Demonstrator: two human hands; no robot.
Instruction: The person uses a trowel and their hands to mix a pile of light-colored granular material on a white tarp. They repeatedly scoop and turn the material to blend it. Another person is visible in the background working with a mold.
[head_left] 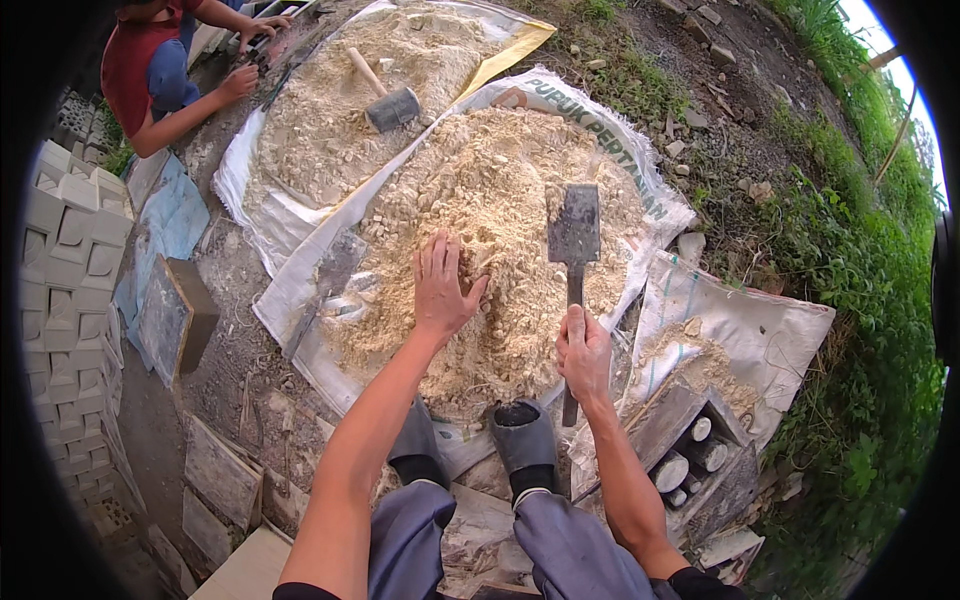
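A big heap of pale crumbly lumps (510, 190) lies on a white woven sack (300, 285) in front of me. My left hand (443, 288) rests flat on the heap with its fingers spread, holding nothing. My right hand (584, 355) grips the handle of a flat metal scraper (574, 232), whose dark square blade lies on the heap to the right of my left hand. My two grey shoes (523, 435) stand at the heap's near edge.
A second pile (330, 130) on another sack at the back holds a mallet (385, 100). Another person (160, 75) crouches at top left. Stacked pale moulded blocks (70, 300) line the left. A wooden mould box (690, 450) sits at right, grass beyond.
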